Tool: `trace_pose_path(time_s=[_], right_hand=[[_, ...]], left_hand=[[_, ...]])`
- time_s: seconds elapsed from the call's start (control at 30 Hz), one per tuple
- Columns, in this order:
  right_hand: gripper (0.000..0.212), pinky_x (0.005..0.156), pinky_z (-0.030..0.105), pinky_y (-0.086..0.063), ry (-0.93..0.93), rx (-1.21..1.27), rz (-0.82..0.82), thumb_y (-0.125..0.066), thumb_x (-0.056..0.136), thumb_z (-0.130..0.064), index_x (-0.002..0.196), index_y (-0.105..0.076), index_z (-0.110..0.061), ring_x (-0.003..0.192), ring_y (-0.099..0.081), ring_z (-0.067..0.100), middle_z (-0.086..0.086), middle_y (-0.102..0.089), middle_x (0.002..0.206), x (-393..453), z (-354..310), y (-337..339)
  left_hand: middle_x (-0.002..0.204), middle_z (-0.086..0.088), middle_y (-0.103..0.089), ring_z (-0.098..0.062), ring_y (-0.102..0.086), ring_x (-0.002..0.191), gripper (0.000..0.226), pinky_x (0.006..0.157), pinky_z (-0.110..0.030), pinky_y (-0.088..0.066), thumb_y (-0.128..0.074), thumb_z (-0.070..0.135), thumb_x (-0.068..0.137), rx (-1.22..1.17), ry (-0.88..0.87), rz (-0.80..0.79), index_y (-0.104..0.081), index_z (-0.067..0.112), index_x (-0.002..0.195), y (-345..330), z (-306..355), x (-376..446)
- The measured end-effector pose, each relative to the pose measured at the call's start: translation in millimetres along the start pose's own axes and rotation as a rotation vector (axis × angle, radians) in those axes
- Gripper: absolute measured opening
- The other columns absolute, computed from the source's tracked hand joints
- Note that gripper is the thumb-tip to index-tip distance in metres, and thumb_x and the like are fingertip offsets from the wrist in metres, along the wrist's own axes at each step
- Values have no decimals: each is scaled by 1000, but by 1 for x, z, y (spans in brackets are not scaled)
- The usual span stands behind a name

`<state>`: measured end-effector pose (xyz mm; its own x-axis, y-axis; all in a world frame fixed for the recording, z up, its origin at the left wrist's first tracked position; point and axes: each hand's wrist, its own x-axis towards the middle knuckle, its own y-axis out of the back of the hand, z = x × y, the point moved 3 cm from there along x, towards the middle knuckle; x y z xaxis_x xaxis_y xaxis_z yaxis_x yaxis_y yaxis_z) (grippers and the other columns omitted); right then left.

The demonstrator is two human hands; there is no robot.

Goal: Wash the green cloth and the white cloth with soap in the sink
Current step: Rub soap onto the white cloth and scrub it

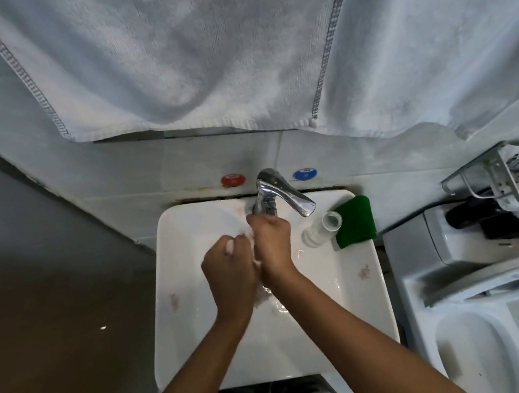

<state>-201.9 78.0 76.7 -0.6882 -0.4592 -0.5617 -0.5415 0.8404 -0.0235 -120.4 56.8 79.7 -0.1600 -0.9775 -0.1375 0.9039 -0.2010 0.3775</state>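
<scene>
Brown flooring [32, 317] is seen at the far left, beside the white sink [181, 310] set against the tiled wall. Above the basin, a red tap marker [232, 179] is fixed to the tiles. Over the bowl, the left hand [229, 269] is held with its fingers curled around a small bunched white cloth [231, 255], of which only bits are shown between the fingers. Just beside it, touching it, the right hand [273, 248] is closed on the same white cloth, its knuckles raised below the chrome faucet [279, 193]. A blue tap marker [305, 173] is fixed further right. On the sink's right rim, a clear bottle [321, 229] is laid on its side, and the green cloth [355, 221] is placed folded just beside it, at the corner. A toilet [474, 315] is seen at the far right.
</scene>
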Motion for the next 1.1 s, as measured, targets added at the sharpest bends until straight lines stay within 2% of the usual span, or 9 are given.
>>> trace_pose_path(time_s=[0.17,0.33,0.5,0.57,0.73,0.83,0.9,1.0,1.1], right_hand=[[36,54,26,-35,19,-60,-76,-57,86,-5,53,-45,-14,49,-40,17,-1,-41,47,-15,5,-3],[33,59,33,-37,-25,13,18,-59,81,-11,53,-43,-14,51,-40,18,4,-41,49,-4,1,-7],[27,68,44,-52,-40,-100,-110,-61,80,-29,56,-53,-19,65,-54,24,13,-51,65,-18,19,-8],[35,65,37,-47,78,-164,-89,-62,87,-24,55,-47,-19,60,-49,18,7,-46,59,-10,6,-5],[35,56,12,-36,351,-307,-191,-65,89,-17,59,-46,-20,51,-41,-1,-13,-45,54,-7,-25,14],[12,65,18,-42,422,-557,-348,-72,83,-28,83,-60,-26,66,-51,3,-9,-56,71,-10,-31,31],[24,72,24,-47,474,-798,-447,-72,82,-39,101,-67,-25,78,-59,8,-5,-64,84,-9,-38,39],[31,66,28,-37,556,-1129,-511,-68,81,-52,81,-65,-20,74,-54,12,-8,-61,73,-7,-52,49],[39,61,30,-34,519,-1330,-587,-69,77,-58,79,-61,-20,78,-55,15,-3,-64,80,-2,-57,56]], left_hand=[[48,-4,-53,-13,-49,41,27,48,-15,-37,-72,6,76,65,-59,-212,-58,5,53,3,0,20],[47,5,-41,-7,-38,44,41,45,-13,-29,-50,9,88,10,-53,47,-40,16,49,5,9,3],[49,3,-45,-8,-43,45,32,45,-20,-36,-50,13,89,-7,-104,97,-50,3,58,6,-6,31],[53,5,-47,-7,-47,49,30,49,-18,-39,-53,12,92,7,-75,67,-51,3,63,4,-8,27],[61,2,-56,-8,-49,58,28,57,-24,-42,-59,31,81,-98,-98,-209,-53,8,66,38,2,45],[65,13,-60,-2,-52,56,15,50,-16,-43,-73,28,76,11,-190,-420,-61,23,67,62,15,52],[70,14,-62,-2,-56,57,15,47,-17,-47,-76,24,75,52,-192,-533,-63,32,72,69,20,53],[84,4,-62,-3,-56,66,17,56,-20,-48,-71,28,69,88,-212,-699,-60,33,82,76,25,54],[85,-6,-60,-8,-53,67,37,55,-23,-45,-71,0,77,248,-260,-783,-56,33,85,75,23,54]])
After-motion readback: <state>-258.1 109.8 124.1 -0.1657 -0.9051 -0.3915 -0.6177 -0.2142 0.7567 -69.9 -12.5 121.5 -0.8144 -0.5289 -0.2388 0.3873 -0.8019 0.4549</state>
